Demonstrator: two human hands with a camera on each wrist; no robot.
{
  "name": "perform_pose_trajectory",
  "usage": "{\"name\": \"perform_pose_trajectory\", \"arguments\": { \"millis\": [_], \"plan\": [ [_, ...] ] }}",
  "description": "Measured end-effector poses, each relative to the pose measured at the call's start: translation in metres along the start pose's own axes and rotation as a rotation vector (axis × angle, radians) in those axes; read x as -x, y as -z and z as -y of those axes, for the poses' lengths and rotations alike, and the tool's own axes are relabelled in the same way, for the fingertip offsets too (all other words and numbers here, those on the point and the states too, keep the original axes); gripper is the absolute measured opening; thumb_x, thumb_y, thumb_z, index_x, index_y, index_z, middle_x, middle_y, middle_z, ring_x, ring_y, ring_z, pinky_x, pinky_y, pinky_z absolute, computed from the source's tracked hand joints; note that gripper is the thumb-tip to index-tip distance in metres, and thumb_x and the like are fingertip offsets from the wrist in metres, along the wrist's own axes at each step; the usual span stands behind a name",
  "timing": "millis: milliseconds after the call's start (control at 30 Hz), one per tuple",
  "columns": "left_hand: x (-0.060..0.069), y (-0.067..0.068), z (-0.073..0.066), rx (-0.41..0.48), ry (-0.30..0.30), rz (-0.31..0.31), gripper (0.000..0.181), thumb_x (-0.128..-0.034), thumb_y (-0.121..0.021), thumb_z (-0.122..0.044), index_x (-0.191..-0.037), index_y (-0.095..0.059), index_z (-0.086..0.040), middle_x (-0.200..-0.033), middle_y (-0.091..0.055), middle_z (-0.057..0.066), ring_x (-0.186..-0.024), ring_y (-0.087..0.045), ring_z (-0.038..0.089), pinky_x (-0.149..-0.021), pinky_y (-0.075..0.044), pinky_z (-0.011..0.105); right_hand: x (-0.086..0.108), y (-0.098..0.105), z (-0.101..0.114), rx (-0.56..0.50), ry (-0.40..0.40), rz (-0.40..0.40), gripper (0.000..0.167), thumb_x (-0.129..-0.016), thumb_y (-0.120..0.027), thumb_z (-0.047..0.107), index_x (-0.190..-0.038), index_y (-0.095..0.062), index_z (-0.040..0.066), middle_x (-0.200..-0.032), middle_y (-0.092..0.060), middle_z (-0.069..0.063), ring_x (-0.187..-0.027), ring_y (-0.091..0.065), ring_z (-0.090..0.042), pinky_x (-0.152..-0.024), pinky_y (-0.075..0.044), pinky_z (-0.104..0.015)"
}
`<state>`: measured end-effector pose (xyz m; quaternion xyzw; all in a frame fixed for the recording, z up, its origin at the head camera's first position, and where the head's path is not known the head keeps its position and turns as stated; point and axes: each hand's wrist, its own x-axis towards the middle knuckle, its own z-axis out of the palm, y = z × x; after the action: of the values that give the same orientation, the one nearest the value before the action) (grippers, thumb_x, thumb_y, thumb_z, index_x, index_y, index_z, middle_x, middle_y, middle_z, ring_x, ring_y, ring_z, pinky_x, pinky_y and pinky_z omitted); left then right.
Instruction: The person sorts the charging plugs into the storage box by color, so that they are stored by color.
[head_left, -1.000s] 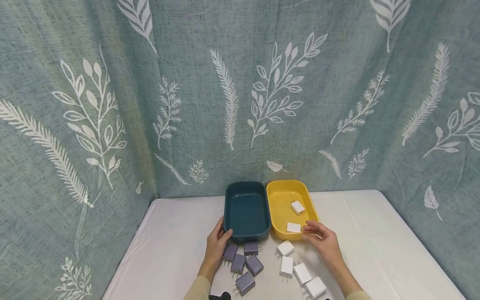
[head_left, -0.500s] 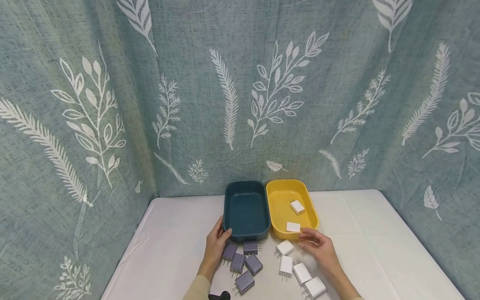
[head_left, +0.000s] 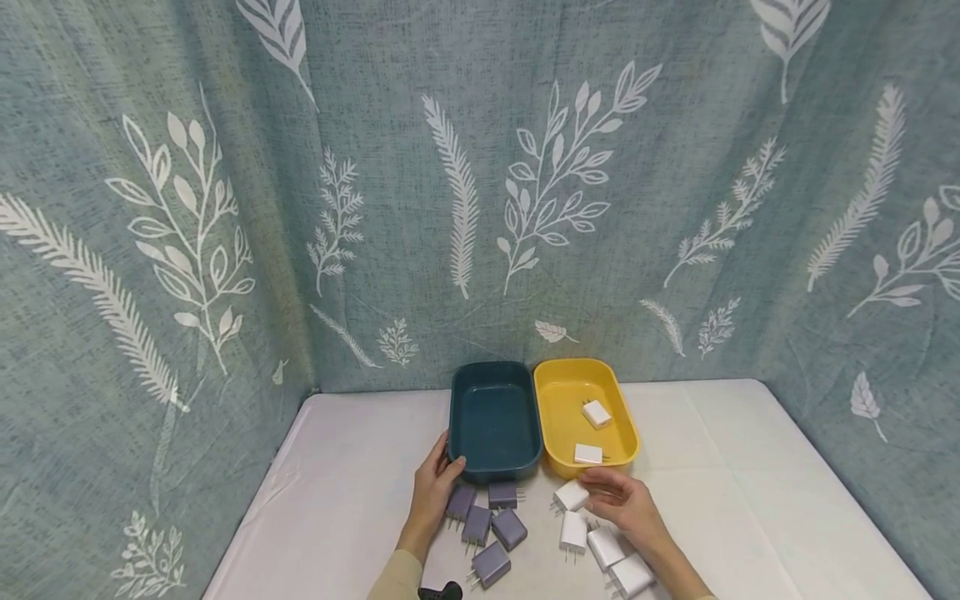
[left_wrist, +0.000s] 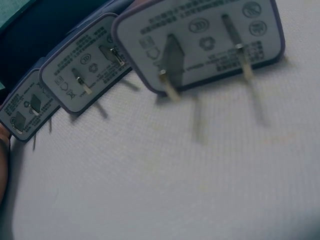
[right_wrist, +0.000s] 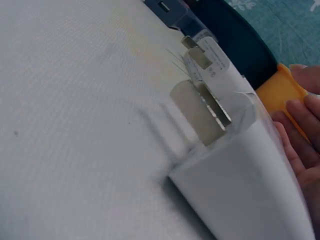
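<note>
- Left hand [head_left: 432,485]: half-curled on the near left corner of the dark teal rectangular plastic bin [head_left: 491,478], thumb over the rim, fingers against the outer side; grips the bin.
- Right hand [head_left: 621,502]: partly open, fingers bent, thumb spaced from them, no object gripped; fingertips right at the end of the white block-shaped plastic charger [head_left: 572,496], contact can't tell.
- That charger lies on the counter [head_left: 337,483], covered in white cloth, just in front of the yellow rectangular plastic bin [head_left: 561,408]; prongs point left and toward the person.
- Three more white chargers [head_left: 573,530] nearer the person; the two right-hand ones very close together, one larger-looking in the right wrist view.
- Yellow bin is just beside the teal one, right side. Two white chargers inside: one [head_left: 597,414] toward the right, prongs away from the person; the other [head_left: 588,454] at the near end, prongs right.
- Five purple-grey block-shaped chargers [head_left: 491,565] clustered in front of the teal bin; left wrist view shows prong faces with small print.
- Black object [head_left: 451,591] at the bottom edge, cut off.
- Backdrop: blue-green fabric curtain [head_left: 390,208], white leaf prints.
</note>
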<state>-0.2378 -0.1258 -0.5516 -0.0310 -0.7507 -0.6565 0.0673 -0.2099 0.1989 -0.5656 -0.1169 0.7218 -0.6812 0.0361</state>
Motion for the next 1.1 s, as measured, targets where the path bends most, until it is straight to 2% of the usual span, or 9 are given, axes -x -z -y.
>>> {"name": "perform_pose_trajectory", "arguments": {
  "millis": [100,333,467,667,833,900,967,1100],
  "plan": [
    [0.002,0.001,-0.006,0.006,0.001,0.009,0.062,-0.0961,-0.058,-0.013,-0.149,-0.031,0.004,-0.154,-0.034,0.024,-0.140,-0.039,0.039,-0.114,-0.035,0.047,-0.001,-0.001,-0.003,-0.003,-0.016,0.013,0.053,-0.081,-0.073,0.001,-0.127,-0.052,-0.014,-0.129,-0.056,-0.035,-0.111,-0.065,-0.012,-0.089,-0.057,-0.020],
    [-0.004,-0.002,0.017,-0.010,-0.001,-0.017,0.063,-0.0968,-0.058,-0.019,-0.151,-0.031,-0.003,-0.155,-0.035,0.018,-0.141,-0.039,0.033,-0.115,-0.035,0.043,-0.001,0.000,-0.005,0.038,-0.112,-0.022,0.051,-0.080,-0.076,0.004,-0.127,-0.057,-0.006,-0.131,-0.059,-0.026,-0.118,-0.063,-0.023,-0.092,-0.056,-0.019],
    [-0.006,-0.002,0.023,-0.011,-0.019,-0.024,0.063,-0.0963,-0.059,-0.021,-0.151,-0.033,-0.004,-0.154,-0.037,0.019,-0.140,-0.040,0.035,-0.114,-0.036,0.045,-0.001,0.000,-0.005,0.055,-0.157,-0.015,0.052,-0.080,-0.076,0.007,-0.127,-0.057,-0.003,-0.132,-0.059,-0.023,-0.118,-0.063,-0.025,-0.091,-0.055,-0.018],
    [-0.006,-0.002,0.019,-0.031,-0.019,-0.031,0.062,-0.0965,-0.059,-0.019,-0.150,-0.034,-0.001,-0.154,-0.037,0.020,-0.140,-0.040,0.035,-0.114,-0.036,0.043,0.000,0.003,-0.007,0.083,-0.152,0.059,0.053,-0.083,-0.075,0.013,-0.130,-0.056,-0.003,-0.133,-0.059,-0.023,-0.118,-0.063,-0.025,-0.092,-0.055,-0.019],
    [0.001,0.000,0.000,-0.009,-0.011,-0.007,0.061,-0.0957,-0.058,-0.013,-0.149,-0.033,0.004,-0.152,-0.038,0.025,-0.139,-0.040,0.038,-0.113,-0.036,0.046,0.004,0.004,-0.008,0.118,-0.157,0.128,0.052,-0.086,-0.072,0.016,-0.131,-0.055,-0.003,-0.132,-0.060,-0.022,-0.114,-0.066,-0.020,-0.091,-0.056,-0.019],
    [0.001,0.001,-0.003,0.001,-0.011,-0.004,0.061,-0.0956,-0.058,-0.012,-0.148,-0.033,0.004,-0.151,-0.038,0.025,-0.139,-0.040,0.039,-0.113,-0.037,0.045,0.004,0.004,-0.007,0.128,-0.144,0.140,0.051,-0.087,-0.071,0.016,-0.131,-0.055,-0.004,-0.131,-0.061,-0.023,-0.114,-0.066,-0.021,-0.090,-0.056,-0.021],
    [0.000,0.001,0.001,-0.005,-0.006,-0.008,0.060,-0.0959,-0.059,-0.013,-0.149,-0.034,0.002,-0.151,-0.040,0.023,-0.140,-0.040,0.037,-0.113,-0.039,0.040,0.003,0.003,-0.007,0.139,-0.129,0.133,0.049,-0.087,-0.071,0.017,-0.130,-0.056,-0.003,-0.129,-0.062,-0.023,-0.114,-0.066,-0.025,-0.090,-0.056,-0.020],
    [-0.004,-0.002,0.018,-0.016,-0.003,-0.024,0.061,-0.0962,-0.059,-0.017,-0.150,-0.035,-0.002,-0.151,-0.042,0.020,-0.139,-0.042,0.034,-0.111,-0.042,0.029,0.000,0.001,-0.006,0.142,-0.107,0.108,0.047,-0.087,-0.071,0.015,-0.129,-0.057,-0.002,-0.128,-0.063,-0.023,-0.116,-0.064,-0.032,-0.090,-0.056,-0.020]
  ]
}}
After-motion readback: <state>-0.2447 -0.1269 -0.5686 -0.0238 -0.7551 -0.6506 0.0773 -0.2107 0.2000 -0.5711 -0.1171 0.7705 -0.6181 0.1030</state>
